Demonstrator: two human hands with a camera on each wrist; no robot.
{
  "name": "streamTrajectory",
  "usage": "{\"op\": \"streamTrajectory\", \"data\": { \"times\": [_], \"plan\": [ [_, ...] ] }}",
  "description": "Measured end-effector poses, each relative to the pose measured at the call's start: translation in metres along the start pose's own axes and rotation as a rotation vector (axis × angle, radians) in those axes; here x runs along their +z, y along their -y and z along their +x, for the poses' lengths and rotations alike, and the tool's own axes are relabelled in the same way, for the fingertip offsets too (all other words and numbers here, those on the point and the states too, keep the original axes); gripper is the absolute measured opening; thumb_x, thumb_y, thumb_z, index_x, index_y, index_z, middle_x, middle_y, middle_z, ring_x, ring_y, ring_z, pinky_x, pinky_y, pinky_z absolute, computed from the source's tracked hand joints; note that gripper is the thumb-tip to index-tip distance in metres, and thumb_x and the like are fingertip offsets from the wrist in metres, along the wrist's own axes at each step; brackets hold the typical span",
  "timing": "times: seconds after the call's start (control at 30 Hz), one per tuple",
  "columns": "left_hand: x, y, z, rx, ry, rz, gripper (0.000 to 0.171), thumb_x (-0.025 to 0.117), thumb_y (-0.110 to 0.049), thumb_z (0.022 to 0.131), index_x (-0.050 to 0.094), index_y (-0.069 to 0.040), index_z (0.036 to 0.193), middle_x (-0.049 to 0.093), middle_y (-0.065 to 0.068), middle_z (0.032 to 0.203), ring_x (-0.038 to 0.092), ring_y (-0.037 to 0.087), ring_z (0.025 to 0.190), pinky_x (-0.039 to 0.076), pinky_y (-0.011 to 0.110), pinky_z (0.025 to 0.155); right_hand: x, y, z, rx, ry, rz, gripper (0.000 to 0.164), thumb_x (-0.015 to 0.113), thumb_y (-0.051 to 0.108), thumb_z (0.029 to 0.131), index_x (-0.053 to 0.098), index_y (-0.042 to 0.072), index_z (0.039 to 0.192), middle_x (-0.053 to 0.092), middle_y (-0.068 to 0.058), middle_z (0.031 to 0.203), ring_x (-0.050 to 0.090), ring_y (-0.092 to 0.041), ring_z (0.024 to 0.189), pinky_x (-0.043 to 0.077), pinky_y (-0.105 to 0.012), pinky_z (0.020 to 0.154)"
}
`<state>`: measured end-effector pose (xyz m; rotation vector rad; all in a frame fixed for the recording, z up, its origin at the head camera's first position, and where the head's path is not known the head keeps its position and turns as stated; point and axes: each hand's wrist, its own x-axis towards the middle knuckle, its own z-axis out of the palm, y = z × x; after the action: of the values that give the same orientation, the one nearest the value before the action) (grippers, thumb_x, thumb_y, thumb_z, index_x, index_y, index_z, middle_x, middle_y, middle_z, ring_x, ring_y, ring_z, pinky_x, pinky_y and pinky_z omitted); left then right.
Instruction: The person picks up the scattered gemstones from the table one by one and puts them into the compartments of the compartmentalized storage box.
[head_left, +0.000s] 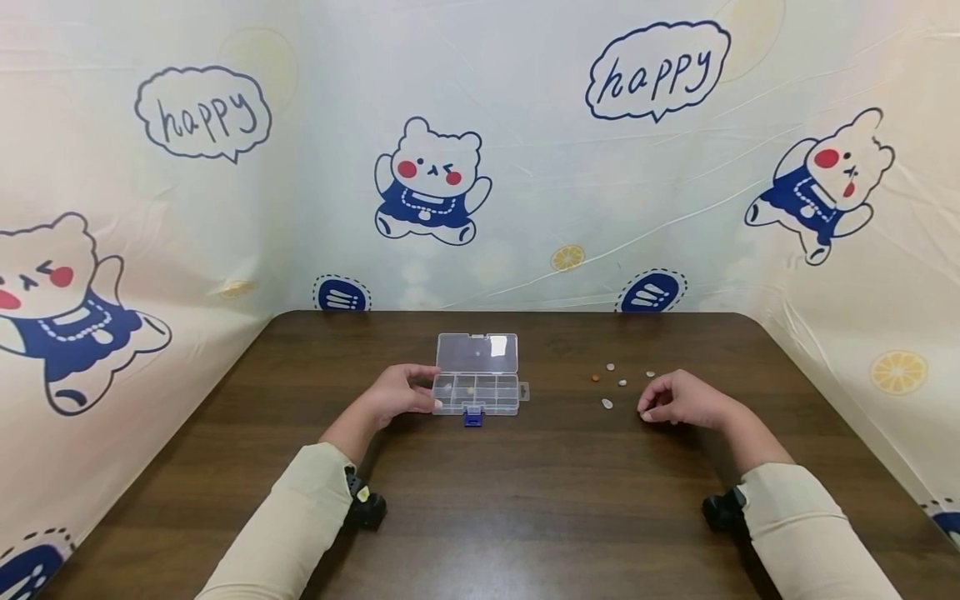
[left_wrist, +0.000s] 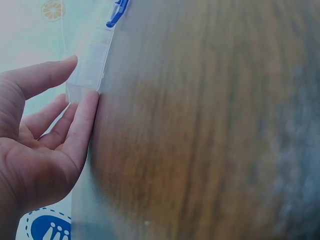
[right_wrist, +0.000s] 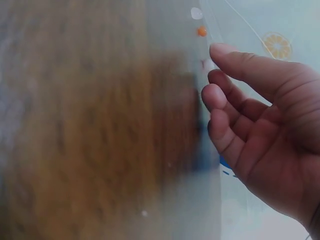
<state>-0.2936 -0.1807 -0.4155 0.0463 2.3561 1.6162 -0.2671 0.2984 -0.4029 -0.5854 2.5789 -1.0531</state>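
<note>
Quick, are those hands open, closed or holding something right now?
Left hand: holding the clear box by its left end.
Right hand: curled; can't tell whether it holds anything.

Fingers [left_wrist: 80,125] touching clear box [left_wrist: 92,62]; blue clasp [left_wrist: 116,14] beyond.

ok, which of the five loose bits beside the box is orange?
The leftmost small bit in the head view; the other four loose bits look whitish or pale.

Left hand [head_left: 393,392] — thumb parted from fingers, right hand [head_left: 684,400] — fingers loosely bent, hands well apart
</note>
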Motion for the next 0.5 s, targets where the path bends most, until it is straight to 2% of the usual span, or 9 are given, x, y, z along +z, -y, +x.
{"op": "streamTrajectory", "data": {
  "times": [0.5],
  "plan": [
    [0.001, -0.002, -0.004, 0.012, 0.005, -0.018, 0.064, 0.078, 0.008, 0.075, 0.056, -0.002, 0.134, 0.061, 0.020, 0.119, 0.064, 0.024, 0.094, 0.058, 0.035, 0.077, 0.000, 0.011, 0.002, 0.071, -0.110, 0.046, 0.016, 0.075, 0.016, 0.087, 0.071, 0.005, 0.097, 0.067, -0.006, 0.085, 0.055, -0.024, 0.070, 0.052, -0.033, 0.058]
  ]
}}
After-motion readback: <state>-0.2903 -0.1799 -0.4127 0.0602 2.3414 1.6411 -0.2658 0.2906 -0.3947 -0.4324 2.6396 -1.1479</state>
